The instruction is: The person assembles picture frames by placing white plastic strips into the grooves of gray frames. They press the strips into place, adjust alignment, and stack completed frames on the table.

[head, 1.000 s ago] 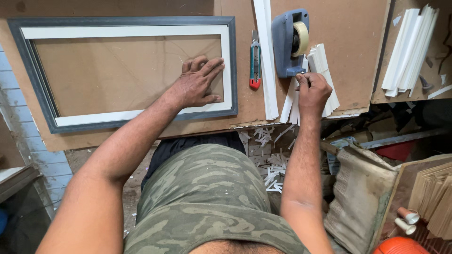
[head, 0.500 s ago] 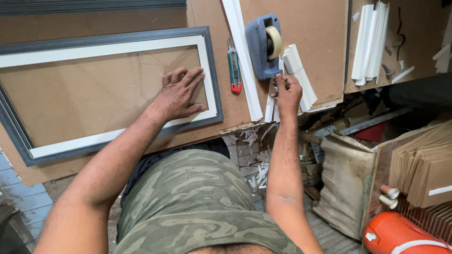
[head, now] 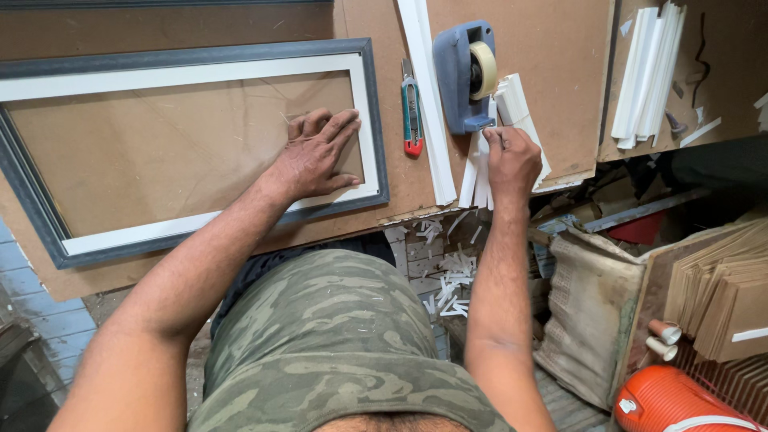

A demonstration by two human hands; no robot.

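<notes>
A grey picture frame (head: 374, 120) with a white inner border lies on a brown board (head: 552, 88). My left hand (head: 316, 156) rests flat inside the frame's right end, fingers spread on the brown backing. My right hand (head: 510, 160) is at the front of a blue-grey tape dispenser (head: 462, 76), its fingers pinched at the tape end above a pile of white strips (head: 480, 172). A red and green utility knife (head: 411, 120) lies between the frame and a long white strip (head: 428, 96).
A bundle of white strips (head: 648, 76) lies at the board's right. White offcuts (head: 448, 280) litter the floor below. A sack (head: 588, 312), stacked cardboard sheets (head: 720, 296) and an orange container (head: 680, 404) stand at the right.
The view has shifted slightly. My left hand stays flat on the frame. My right hand remains at the dispenser's front, fingers on the tape end.
</notes>
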